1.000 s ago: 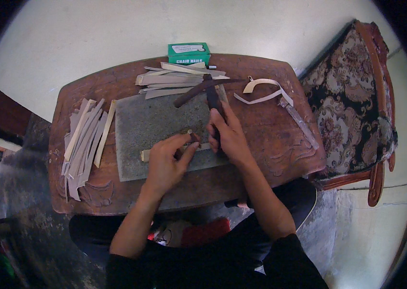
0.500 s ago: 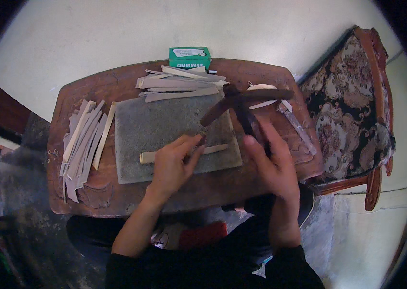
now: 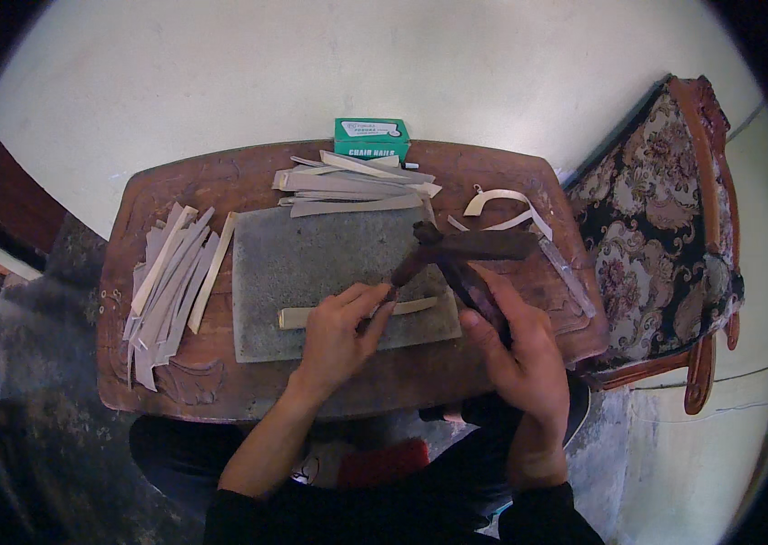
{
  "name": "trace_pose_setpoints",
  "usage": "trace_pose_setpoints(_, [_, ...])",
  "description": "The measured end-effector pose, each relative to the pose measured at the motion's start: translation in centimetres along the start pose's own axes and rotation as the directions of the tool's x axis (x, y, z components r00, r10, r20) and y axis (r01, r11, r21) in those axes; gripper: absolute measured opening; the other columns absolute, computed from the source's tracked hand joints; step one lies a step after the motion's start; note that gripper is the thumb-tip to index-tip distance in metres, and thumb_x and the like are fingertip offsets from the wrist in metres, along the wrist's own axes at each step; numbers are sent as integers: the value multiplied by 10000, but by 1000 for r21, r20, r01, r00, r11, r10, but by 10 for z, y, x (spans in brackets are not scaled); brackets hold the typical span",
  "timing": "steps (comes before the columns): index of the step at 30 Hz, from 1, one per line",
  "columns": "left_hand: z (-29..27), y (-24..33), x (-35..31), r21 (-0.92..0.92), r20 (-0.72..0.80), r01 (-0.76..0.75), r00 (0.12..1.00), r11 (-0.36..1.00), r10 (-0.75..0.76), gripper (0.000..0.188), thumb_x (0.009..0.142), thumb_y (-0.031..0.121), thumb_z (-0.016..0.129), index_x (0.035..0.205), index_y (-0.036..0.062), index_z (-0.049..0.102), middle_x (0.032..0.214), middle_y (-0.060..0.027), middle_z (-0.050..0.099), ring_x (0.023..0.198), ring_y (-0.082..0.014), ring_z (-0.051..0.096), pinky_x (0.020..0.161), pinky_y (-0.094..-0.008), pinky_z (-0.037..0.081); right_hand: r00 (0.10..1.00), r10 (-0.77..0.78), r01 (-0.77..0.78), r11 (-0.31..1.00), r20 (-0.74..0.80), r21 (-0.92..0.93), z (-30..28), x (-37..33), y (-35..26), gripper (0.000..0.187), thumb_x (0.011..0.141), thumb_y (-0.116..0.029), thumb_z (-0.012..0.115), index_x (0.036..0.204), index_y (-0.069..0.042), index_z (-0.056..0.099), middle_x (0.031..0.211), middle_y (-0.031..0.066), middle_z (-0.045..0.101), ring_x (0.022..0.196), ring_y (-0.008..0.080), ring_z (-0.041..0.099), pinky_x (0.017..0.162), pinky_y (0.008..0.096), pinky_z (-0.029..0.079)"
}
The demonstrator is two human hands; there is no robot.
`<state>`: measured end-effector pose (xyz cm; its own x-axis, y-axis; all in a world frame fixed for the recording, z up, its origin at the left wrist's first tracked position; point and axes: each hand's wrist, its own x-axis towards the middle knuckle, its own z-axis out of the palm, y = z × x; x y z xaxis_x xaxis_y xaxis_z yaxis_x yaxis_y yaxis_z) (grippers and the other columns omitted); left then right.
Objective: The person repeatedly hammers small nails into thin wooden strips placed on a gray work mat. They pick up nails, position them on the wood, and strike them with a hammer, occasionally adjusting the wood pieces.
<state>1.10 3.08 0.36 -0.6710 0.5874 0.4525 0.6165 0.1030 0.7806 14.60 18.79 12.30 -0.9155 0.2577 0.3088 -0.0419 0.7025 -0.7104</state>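
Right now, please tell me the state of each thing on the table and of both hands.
left hand: pressing the strip down on the pad
right hand: closed on the tool's handle
dark tool: held, blades open above the pad
pale strip: flat on the pad
grey pad: flat on the table
left strip pile: fanned loose
rear strip pile: stacked
green box: closed

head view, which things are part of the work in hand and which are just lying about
In use: left hand pressing a pale strip on the grey mat; right hand holding dark shears.

Lying about: strip pile at left, strip pile at back, green box, curled offcut, patterned chair.
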Motion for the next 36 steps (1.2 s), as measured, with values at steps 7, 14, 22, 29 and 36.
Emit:
trace_pose_setpoints(7, [1,-5,-2,-3,-2,-8,1000,1000,8,206,888,85,730,1075,0,715,921,-127,711,656,-256,666,588,-347,516,1000,-26,26,999,-7,-26,-2,0,2,424,983,-166,650,1370,-38,535,1092,255,694,1002,424,696,848,423,534])
trace_pose_setpoints(14, [2,-6,-2,19,-15,-26,1000,999,27,206,882,92,726,1074,19,717,902,-120,701,650,-283,665,599,-373,522,999,-2,-1,997,-41,-73,-7,-4,-7,415,982,-163,645,1361,-30,543,1083,248,694,1010,428,695,857,408,531])
trace_pose_setpoints(22, [-1,-2,0,30,33,-20,999,999,19,211,884,52,739,1075,-31,709,927,-147,708,698,-228,671,596,-316,503,997,67,-68,997,-26,-32,-5,-4,-8,418,994,-176,631,1380,-51,531,1096,258,690,1017,436,689,858,432,528])
trace_pose_setpoints(29, [-1,-3,-2,40,30,-10,999,999,9,197,886,60,738,1069,-8,718,921,-132,709,679,-223,662,589,-318,499,991,116,-114,993,-63,36,-1,-2,-11,419,989,-174,632,1375,-47,530,1077,257,693,1003,439,689,850,451,529])
trace_pose_setpoints(36, [1,-2,-2,-24,-2,-6,1000,1000,6,199,889,66,741,1063,-28,714,884,-138,695,650,-204,635,569,-318,476,996,87,-87,996,-24,-11,0,-2,-9,401,988,-163,625,1360,-41,533,1078,253,693,1000,440,686,846,450,530])
